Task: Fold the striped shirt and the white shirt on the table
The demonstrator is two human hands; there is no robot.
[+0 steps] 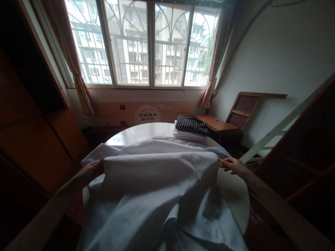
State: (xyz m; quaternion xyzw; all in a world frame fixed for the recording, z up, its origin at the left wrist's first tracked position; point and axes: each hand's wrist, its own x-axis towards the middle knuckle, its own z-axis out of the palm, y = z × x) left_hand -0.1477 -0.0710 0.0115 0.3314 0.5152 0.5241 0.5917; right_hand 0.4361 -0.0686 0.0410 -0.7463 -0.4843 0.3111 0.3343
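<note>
A large white cloth (pixel 159 181) lies spread over a round white table (pixel 136 134) and hangs toward me. My left hand (pixel 90 170) grips the cloth's left edge, where a fold is lifted. My right hand (pixel 231 164) pinches the right edge of the same fold. The fold stretches between both hands above the table. Past the cloth, at the table's far right, sits a small stack of folded clothes (pixel 190 129), a dark striped piece on top of white ones.
A dark wooden wardrobe (pixel 31 115) stands at the left. Behind the table are a barred window (pixel 146 45), curtains and a cardboard box (pixel 146 113). At the right are a low wooden desk (pixel 218 125), a leaning panel (pixel 246 108) and a slanted frame (pixel 285 122).
</note>
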